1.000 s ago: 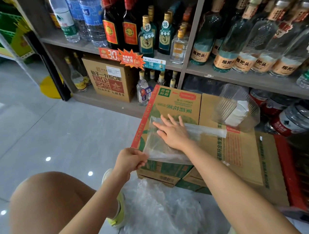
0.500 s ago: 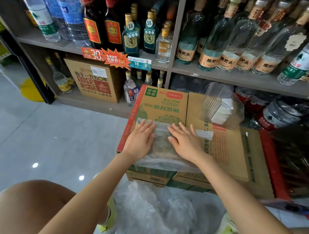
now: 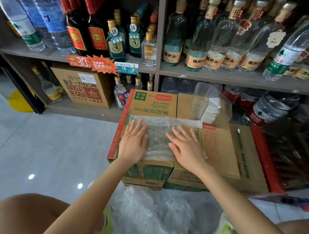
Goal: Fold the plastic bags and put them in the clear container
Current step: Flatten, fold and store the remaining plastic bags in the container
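Both palms now lie flat on the clear, crinkled plastic bag [image 3: 157, 134] spread over the brown cardboard box [image 3: 219, 145]. A second ago the left hand [image 3: 133, 144] pinched the bag's near corner; now it presses beside the right hand [image 3: 187, 147], fingers spread. The bag looks smoothed and ready for its next fold. The ribbed clear plastic container [image 3: 212, 103], holding white folded bags, stands just behind. More loose bags [image 3: 157, 213] wait on the floor.
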Demonstrator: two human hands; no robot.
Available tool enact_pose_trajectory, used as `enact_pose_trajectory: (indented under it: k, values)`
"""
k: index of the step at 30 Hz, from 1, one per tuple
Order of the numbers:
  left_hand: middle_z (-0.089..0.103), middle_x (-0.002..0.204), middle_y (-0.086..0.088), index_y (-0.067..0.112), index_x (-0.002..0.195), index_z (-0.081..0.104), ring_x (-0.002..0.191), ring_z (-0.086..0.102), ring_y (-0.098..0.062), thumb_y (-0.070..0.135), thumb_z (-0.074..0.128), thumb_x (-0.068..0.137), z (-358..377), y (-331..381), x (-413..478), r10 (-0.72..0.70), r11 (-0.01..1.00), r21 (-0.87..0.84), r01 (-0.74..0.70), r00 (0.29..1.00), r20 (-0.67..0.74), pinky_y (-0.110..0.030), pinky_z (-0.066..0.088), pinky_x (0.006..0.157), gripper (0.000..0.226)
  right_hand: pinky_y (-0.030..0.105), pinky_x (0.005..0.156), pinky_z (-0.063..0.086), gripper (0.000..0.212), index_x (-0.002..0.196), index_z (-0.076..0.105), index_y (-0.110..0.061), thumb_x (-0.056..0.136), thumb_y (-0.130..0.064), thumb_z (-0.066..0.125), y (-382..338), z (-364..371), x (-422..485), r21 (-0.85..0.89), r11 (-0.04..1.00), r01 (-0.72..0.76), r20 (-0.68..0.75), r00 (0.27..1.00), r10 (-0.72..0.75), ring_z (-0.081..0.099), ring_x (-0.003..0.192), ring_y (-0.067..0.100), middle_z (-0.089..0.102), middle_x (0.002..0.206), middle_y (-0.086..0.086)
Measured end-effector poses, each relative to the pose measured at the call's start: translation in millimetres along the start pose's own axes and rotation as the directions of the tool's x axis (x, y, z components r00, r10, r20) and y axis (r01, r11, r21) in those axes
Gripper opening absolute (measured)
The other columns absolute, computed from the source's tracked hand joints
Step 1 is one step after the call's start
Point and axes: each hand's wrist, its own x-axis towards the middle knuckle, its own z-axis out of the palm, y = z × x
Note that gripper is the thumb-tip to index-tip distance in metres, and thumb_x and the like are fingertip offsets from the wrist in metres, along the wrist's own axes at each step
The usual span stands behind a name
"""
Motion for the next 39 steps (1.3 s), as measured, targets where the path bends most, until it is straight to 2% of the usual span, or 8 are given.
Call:
enact_pose_trajectory:
  k: [7,9,12,16,20,24,33,39]
  values:
    - [0.003,0.161,-0.009,0.013,0.154,0.010,0.149,-0.006,-0.024,0.059,-0.008,0.084,15.0,-11.0,-23.3,-0.011,0.990,0.138,-0.009,0.990,0.141,-0.028,-0.015,0.116,0.085,0.039,0.115,-0.018,0.080,0.143,-0.004,-0.040,0.072,-0.068,-0.031,42.9,30.4,-45.2,-0.087,0.996,-0.032,0.124,0.991,0.043,-0.016,0.145,0.012,-0.012,0.154,-0.013]
    - [-0.002,0.161,-0.008,0.016,0.154,0.007,0.148,-0.010,-0.022,0.063,-0.007,0.081,11.4,-9.5,-24.3,-0.015,0.990,0.139,-0.008,0.987,0.161,-0.028,-0.017,0.114,0.088,0.040,0.115,-0.019,0.073,0.142,-0.009,-0.040,0.074,-0.065,-0.023,49.0,24.8,-50.8,-0.092,0.993,-0.073,0.142,0.986,0.086,-0.020,0.144,0.011,-0.015,0.154,-0.011]
    - [-0.006,0.160,-0.001,0.022,0.153,0.013,0.146,-0.015,-0.015,0.068,0.014,0.079,-1.1,0.0,-24.5,-0.067,0.988,-0.126,0.093,0.978,0.197,-0.029,-0.015,0.115,0.087,0.037,0.115,-0.021,0.068,0.141,-0.012,-0.039,0.076,-0.057,-0.016,38.6,9.8,-49.1,-0.050,0.993,-0.104,0.095,0.989,0.109,-0.021,0.142,0.009,-0.014,0.156,-0.010]
    - [0.020,0.158,0.004,0.025,0.135,0.054,0.148,0.006,-0.015,0.040,0.036,0.079,-27.3,9.2,-18.1,-0.244,0.852,-0.461,0.248,0.967,0.069,-0.032,-0.005,0.118,0.061,0.035,0.116,-0.018,0.070,0.146,-0.006,-0.030,0.085,-0.062,-0.017,-8.6,2.5,-18.6,0.065,0.989,-0.134,-0.048,0.989,0.138,-0.016,0.142,0.010,-0.013,0.153,-0.009]
    - [0.027,0.156,-0.008,0.012,0.140,0.048,0.148,0.015,-0.027,0.033,0.021,0.087,-21.3,6.6,7.8,-0.140,0.990,-0.044,0.137,0.986,-0.092,-0.037,-0.001,0.119,0.063,0.036,0.114,-0.019,0.056,0.150,0.000,-0.023,0.099,-0.045,-0.001,-50.2,19.7,27.9,0.028,0.996,-0.083,-0.065,0.994,0.085,-0.012,0.146,0.016,-0.011,0.155,-0.004]
    - [0.002,0.162,-0.008,0.014,0.154,0.005,0.149,-0.004,-0.027,0.047,-0.013,0.089,6.9,-7.3,19.7,-0.109,0.960,0.265,0.087,0.992,0.070,-0.037,-0.008,0.120,0.075,0.041,0.118,-0.014,0.066,0.152,0.001,-0.021,0.094,-0.049,-0.010,-52.8,43.8,41.7,-0.100,0.995,0.007,0.051,0.999,-0.002,-0.014,0.146,0.017,-0.007,0.160,0.001]
    - [-0.006,0.162,-0.004,0.016,0.153,-0.003,0.148,-0.011,-0.024,0.047,-0.008,0.092,15.7,-16.3,20.9,-0.127,0.948,0.306,0.086,0.985,0.118,-0.039,-0.010,0.120,0.069,0.045,0.117,-0.015,0.070,0.143,-0.020,-0.024,0.082,-0.055,-0.028,47.5,22.5,-4.3,-0.232,0.915,-0.329,0.028,0.938,0.345,-0.021,0.143,0.023,-0.020,0.156,0.005]
    - [-0.006,0.162,-0.004,0.017,0.153,-0.004,0.148,-0.012,-0.023,0.049,-0.016,0.087,18.0,-17.5,21.1,-0.122,0.949,0.305,0.084,0.986,0.109,-0.038,-0.011,0.120,0.075,0.038,0.117,-0.015,0.067,0.148,-0.010,-0.020,0.091,-0.054,-0.012,-22.4,15.5,42.6,-0.119,0.992,-0.041,-0.035,0.999,0.037,-0.019,0.143,0.018,-0.020,0.153,0.002]
